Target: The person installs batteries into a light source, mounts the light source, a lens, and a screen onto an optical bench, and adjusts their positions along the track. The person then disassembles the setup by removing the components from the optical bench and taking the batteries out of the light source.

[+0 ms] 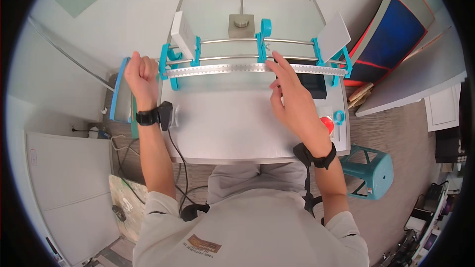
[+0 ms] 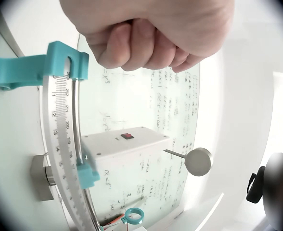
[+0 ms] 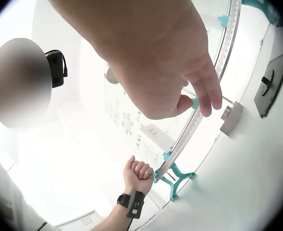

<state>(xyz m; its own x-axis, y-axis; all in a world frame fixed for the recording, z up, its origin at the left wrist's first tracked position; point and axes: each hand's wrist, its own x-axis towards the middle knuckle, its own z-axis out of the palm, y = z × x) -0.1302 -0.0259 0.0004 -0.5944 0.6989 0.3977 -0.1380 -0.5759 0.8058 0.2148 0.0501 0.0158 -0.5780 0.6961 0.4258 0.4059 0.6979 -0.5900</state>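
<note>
An optical bench with two metal rods and teal supports stands on the table, a metal ruler point(image 1: 217, 70) along its near side. My left hand point(image 1: 142, 76) is a fist with nothing visible in it, beside the bench's left end. My right hand point(image 1: 292, 96) is over the ruler near its middle, fingers loosely extended by the teal lens holder point(image 1: 261, 44). On the rods, a white box point(image 1: 183, 34) sits at the left, showing a red switch point(image 2: 127, 136) in the left wrist view. A white screen point(image 1: 334, 38) stands at the right.
A metal stand base point(image 1: 241, 25) with an upright rod stands behind the bench. A black tablet-like thing point(image 1: 312, 85) lies under its right side. Near the table's right edge are a red round thing point(image 1: 327, 124) and a teal ring point(image 1: 339, 116). A teal stool point(image 1: 371, 172) stands at right.
</note>
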